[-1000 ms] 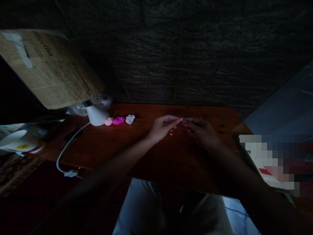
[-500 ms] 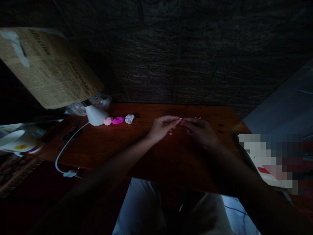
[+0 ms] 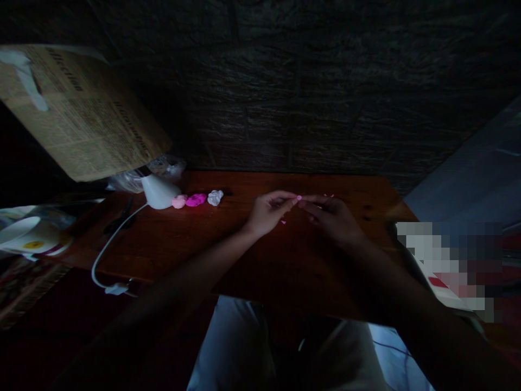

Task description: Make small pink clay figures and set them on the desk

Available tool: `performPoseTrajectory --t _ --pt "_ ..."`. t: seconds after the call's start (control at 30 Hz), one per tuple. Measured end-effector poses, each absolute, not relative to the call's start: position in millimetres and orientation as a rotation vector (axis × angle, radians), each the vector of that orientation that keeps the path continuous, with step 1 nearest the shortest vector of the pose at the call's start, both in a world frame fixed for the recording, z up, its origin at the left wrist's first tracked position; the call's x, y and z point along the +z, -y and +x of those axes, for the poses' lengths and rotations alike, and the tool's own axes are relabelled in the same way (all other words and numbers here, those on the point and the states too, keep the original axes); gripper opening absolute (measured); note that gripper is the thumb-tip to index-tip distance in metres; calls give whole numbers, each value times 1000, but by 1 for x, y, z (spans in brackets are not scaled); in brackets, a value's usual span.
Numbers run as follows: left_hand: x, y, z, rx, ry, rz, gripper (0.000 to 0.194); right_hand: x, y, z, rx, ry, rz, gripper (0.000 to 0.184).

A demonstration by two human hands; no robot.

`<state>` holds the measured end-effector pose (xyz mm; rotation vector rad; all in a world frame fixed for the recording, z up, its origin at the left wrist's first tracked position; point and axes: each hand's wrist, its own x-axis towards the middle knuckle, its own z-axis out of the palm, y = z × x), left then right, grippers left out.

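Observation:
A small piece of pink modelling clay [image 3: 299,198] is pinched between the fingertips of both hands, above the wooden table. My left hand [image 3: 269,213] is closed on it from the left, thumb and forefinger together. From the right, my right hand [image 3: 331,216] meets it, also with closed fingertips. A tiny pink bit [image 3: 284,221] shows just below the left fingers. More thin pink bits [image 3: 329,195] show behind the right hand. Left of the hands, a light pink lump [image 3: 179,201], a magenta lump [image 3: 196,200] and a white lump [image 3: 215,197] lie in a row.
A lamp with a white base [image 3: 158,193] and newsprint shade [image 3: 93,114] stands at the left, its white cable [image 3: 97,255] hanging over the table [image 3: 260,282]. Dark scissors [image 3: 118,218] lie beside it. A white paper cup [image 3: 28,234] is far left; a stone wall [image 3: 268,98] rises behind.
Both hands stay nearly in place. The right fingertips have shifted slightly, and more of the pink clay shows between the hands.

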<state>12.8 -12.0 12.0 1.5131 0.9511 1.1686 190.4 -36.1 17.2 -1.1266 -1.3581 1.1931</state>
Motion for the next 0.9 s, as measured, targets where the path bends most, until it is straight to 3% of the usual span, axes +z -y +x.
performPoseTrajectory --t 0.33,0.9 --pt "8 8 10 1134 -874 1428 28 14 35 192 837 1576 -1124 46" --pt "7 7 9 1157 -870 1479 28 23 38 190 1025 1483 -1112 46"
